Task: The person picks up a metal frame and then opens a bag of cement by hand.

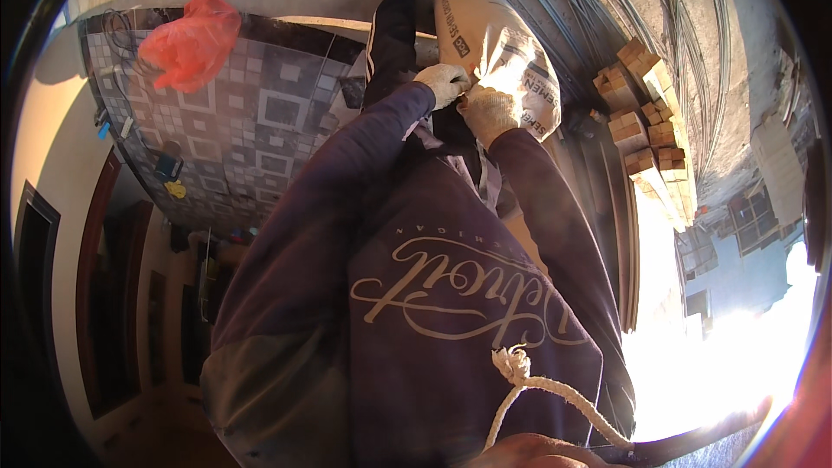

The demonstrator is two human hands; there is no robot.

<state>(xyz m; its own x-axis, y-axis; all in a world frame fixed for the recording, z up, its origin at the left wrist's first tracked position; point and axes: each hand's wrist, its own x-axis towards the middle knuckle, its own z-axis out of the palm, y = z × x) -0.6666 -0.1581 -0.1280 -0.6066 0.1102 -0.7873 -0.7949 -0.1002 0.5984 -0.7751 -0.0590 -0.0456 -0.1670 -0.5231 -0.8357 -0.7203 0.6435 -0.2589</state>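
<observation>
My left hand, in a pale knit work glove, is held low in front of my body with its fingers bent into a pinch. Just to its right, my right hand wears a matching glove and has its fingers curled in. The two hands almost meet, and a tiny orange spot shows between them. Whatever the fingers grip is too small or hidden to make out. Beyond and beside my right hand lies a tan cement sack with dark print, partly in bright sun. My leg in dark striped trousers stretches out left of the sack.
A crumpled red plastic bag lies on the patterned tile floor at left. Stacked wooden blocks stand at right, near long boards. Thin metal rods run along the concrete ground beyond. Doorways line the left wall.
</observation>
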